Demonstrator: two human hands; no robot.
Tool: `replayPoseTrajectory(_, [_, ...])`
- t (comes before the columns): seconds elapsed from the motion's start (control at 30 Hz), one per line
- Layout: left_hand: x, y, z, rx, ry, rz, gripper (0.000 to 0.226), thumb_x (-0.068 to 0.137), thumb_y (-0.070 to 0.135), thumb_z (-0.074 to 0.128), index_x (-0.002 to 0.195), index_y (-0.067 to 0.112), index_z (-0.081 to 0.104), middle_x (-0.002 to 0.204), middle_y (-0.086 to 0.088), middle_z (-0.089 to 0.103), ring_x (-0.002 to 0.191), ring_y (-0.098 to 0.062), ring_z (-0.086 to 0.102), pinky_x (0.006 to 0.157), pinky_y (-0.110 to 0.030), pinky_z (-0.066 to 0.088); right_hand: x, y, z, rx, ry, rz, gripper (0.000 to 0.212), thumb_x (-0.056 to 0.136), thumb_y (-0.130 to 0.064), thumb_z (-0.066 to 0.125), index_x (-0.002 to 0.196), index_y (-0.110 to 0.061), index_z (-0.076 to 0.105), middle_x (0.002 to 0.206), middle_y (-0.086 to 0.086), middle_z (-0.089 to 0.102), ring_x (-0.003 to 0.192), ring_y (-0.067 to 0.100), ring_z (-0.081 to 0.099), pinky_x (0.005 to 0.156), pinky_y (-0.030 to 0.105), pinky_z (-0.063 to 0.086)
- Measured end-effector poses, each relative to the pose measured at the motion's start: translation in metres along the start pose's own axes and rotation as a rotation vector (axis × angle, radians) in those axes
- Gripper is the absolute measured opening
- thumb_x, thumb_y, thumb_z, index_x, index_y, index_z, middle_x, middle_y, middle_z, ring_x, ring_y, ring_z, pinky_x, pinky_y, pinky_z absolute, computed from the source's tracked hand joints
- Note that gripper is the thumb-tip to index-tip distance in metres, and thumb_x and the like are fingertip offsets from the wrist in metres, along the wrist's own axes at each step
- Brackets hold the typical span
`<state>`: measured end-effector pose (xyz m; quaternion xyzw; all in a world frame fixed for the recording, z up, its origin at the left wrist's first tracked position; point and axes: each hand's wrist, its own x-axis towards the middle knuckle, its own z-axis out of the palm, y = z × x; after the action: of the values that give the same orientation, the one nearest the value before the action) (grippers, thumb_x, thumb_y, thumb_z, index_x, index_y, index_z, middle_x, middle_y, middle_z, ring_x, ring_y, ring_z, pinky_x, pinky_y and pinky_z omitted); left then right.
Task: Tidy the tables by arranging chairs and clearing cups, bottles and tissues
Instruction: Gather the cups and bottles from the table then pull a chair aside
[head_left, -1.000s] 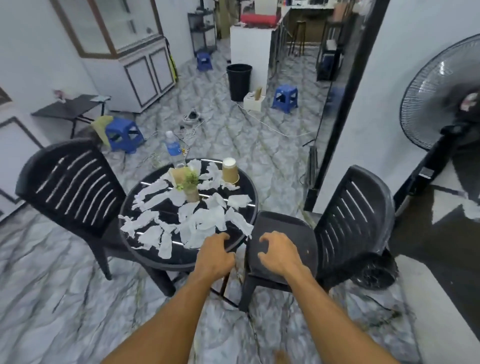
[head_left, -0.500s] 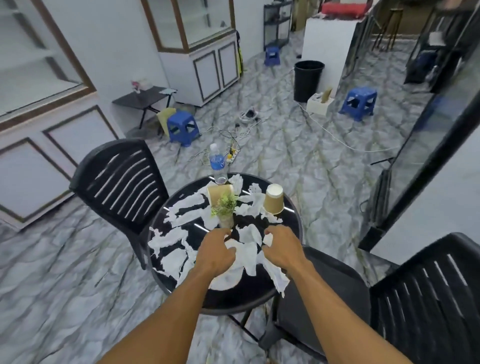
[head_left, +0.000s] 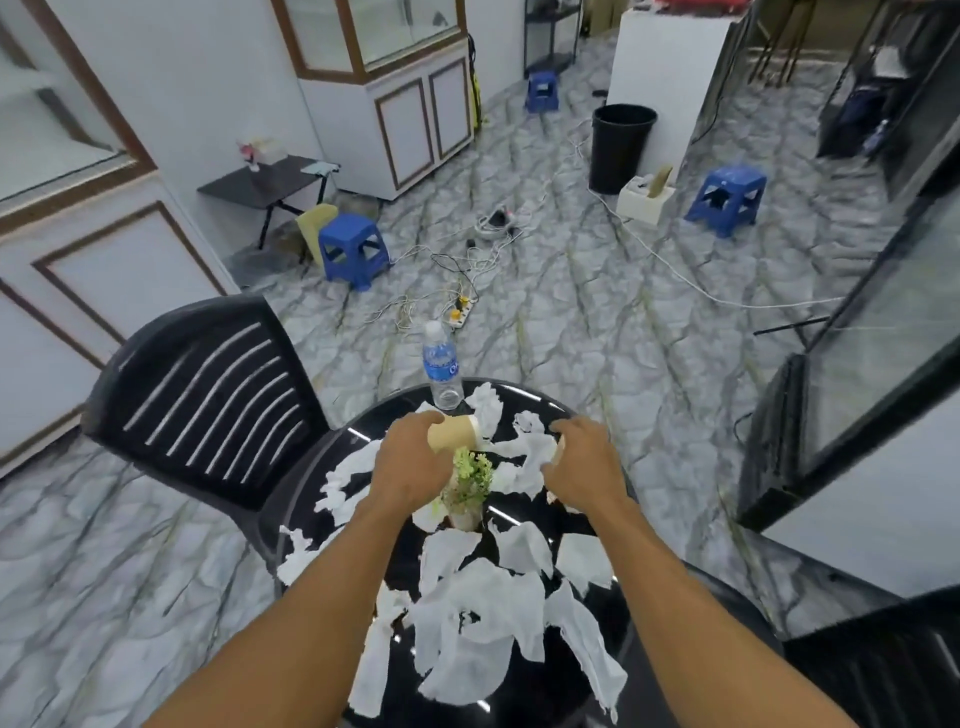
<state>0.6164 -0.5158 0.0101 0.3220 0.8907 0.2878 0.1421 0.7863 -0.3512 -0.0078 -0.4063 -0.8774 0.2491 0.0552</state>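
Note:
On the round black table (head_left: 524, 691) lie several torn white tissues (head_left: 478, 613). My left hand (head_left: 410, 465) grips a brown paper cup (head_left: 454, 436), tipped on its side above the table's far half. My right hand (head_left: 584, 467) curls over a second paper cup (head_left: 559, 446), of which only a tan sliver shows. Between my hands stands a small potted plant (head_left: 467, 486). A clear water bottle (head_left: 442, 371) with a blue label stands upright at the far edge. One black slatted chair (head_left: 208, 395) stands at the table's left, another black chair (head_left: 883, 670) at the lower right.
A black bin (head_left: 621, 145) stands across the room beside a white counter. Blue stools (head_left: 354, 249) (head_left: 727, 200) and a tangle of cables with a power strip (head_left: 462, 312) lie on the marble floor. A glass partition (head_left: 852, 364) runs along the right.
I have come closer to the table. Both hands moved from the near tissues past the plant to the far side, where each has closed round a paper cup; the left cup is now tipped.

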Motion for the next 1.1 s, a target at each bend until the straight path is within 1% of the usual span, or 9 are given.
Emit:
replayPoseTrajectory(0.13, [0.058, -0.014, 0.003, 0.07, -0.119, 0.022, 0.058, 0.081, 0.021, 0.068, 0.138, 0.019, 0.054, 0.135, -0.002, 0.055, 0.128, -0.022, 0.046, 0.1, -0.036, 0.04, 0.033, 0.006, 0.009, -0.009, 0.02, 0.177, 0.071, 0.079, -0.024, 0.069, 0.145, -0.021, 0.043, 0.146, 0.005, 0.043, 0.136, 0.026, 0.035, 0.108, 0.043, 0.036])
replayPoseTrajectory(0.23, [0.095, -0.028, 0.015, 0.13, -0.24, 0.033, 0.055, 0.078, 0.02, 0.069, 0.131, 0.02, 0.057, 0.129, -0.005, 0.058, 0.119, -0.023, 0.052, 0.086, -0.032, 0.044, 0.047, 0.012, 0.024, -0.004, 0.006, 0.3, 0.09, 0.075, -0.035, 0.072, 0.152, -0.03, 0.026, 0.145, 0.008, 0.041, 0.134, 0.03, 0.038, 0.107, 0.048, 0.04])
replayPoseTrajectory(0.3, [0.113, -0.037, 0.024, 0.166, -0.304, 0.035, 0.056, 0.075, 0.024, 0.072, 0.13, 0.022, 0.059, 0.125, -0.005, 0.06, 0.114, -0.023, 0.055, 0.084, -0.033, 0.049, 0.052, 0.014, 0.034, 0.018, -0.025, 0.362, 0.094, 0.076, -0.039, 0.071, 0.154, -0.033, 0.018, 0.144, 0.009, 0.042, 0.133, 0.031, 0.04, 0.106, 0.049, 0.041])
replayPoseTrajectory(0.43, [0.137, -0.051, 0.045, 0.338, -0.419, 0.092, 0.072, 0.067, 0.043, 0.079, 0.133, 0.028, 0.054, 0.123, -0.002, 0.061, 0.117, -0.025, 0.054, 0.093, -0.043, 0.048, 0.055, 0.019, 0.046, 0.016, -0.005, 0.447, 0.076, 0.083, -0.032, 0.068, 0.15, -0.031, 0.031, 0.15, 0.006, 0.037, 0.133, 0.029, 0.042, 0.106, 0.046, 0.041])
replayPoseTrajectory(0.53, [0.144, -0.059, 0.058, 0.423, -0.463, 0.138, 0.075, 0.067, 0.051, 0.076, 0.134, 0.032, 0.049, 0.12, -0.001, 0.061, 0.117, -0.026, 0.051, 0.094, -0.044, 0.044, 0.053, 0.02, 0.045, 0.009, 0.043, 0.47, 0.067, 0.084, -0.022, 0.065, 0.146, -0.027, 0.041, 0.144, 0.003, 0.043, 0.123, 0.027, 0.05, 0.1, 0.042, 0.045])
replayPoseTrajectory(0.77, [0.136, -0.057, 0.05, 0.37, -0.36, 0.185, 0.067, 0.065, 0.048, 0.074, 0.127, 0.029, 0.055, 0.11, 0.002, 0.065, 0.105, -0.023, 0.058, 0.09, -0.043, 0.047, 0.04, 0.011, 0.028, 0.072, 0.159, 0.461, 0.055, 0.076, -0.021, 0.063, 0.129, -0.03, 0.05, 0.118, 0.0, 0.052, 0.101, 0.023, 0.054, 0.083, 0.038, 0.046])
replayPoseTrajectory(0.87, [0.129, -0.044, 0.034, 0.269, -0.275, 0.194, 0.069, 0.067, 0.049, 0.072, 0.13, 0.03, 0.053, 0.111, 0.001, 0.066, 0.101, -0.024, 0.06, 0.086, -0.044, 0.052, 0.029, 0.005, 0.012, 0.143, 0.235, 0.453, 0.055, 0.075, -0.026, 0.066, 0.126, -0.032, 0.05, 0.115, -0.004, 0.05, 0.101, 0.021, 0.053, 0.084, 0.037, 0.045])
replayPoseTrajectory(0.97, [0.114, -0.013, 0.017, 0.114, -0.164, 0.197, 0.063, 0.067, 0.046, 0.072, 0.125, 0.029, 0.053, 0.103, 0.001, 0.065, 0.09, -0.024, 0.061, 0.078, -0.041, 0.053, 0.008, 0.005, -0.01, 0.387, 0.384, 0.494, 0.057, 0.07, -0.03, 0.076, 0.123, -0.034, 0.053, 0.113, -0.006, 0.051, 0.099, 0.017, 0.05, 0.087, 0.036, 0.045])
replayPoseTrajectory(1.1, [0.065, 0.046, 0.014, -0.103, -0.132, 0.255, 0.068, 0.07, 0.041, 0.075, 0.132, 0.028, 0.05, 0.107, 0.009, 0.058, 0.094, -0.02, 0.06, 0.078, -0.037, 0.053, -0.038, 0.012, -0.048, 0.77, 0.654, 0.543, 0.052, 0.071, -0.02, 0.082, 0.118, -0.025, 0.06, 0.111, -0.002, 0.061, 0.098, 0.02, 0.06, 0.078, 0.03, 0.049])
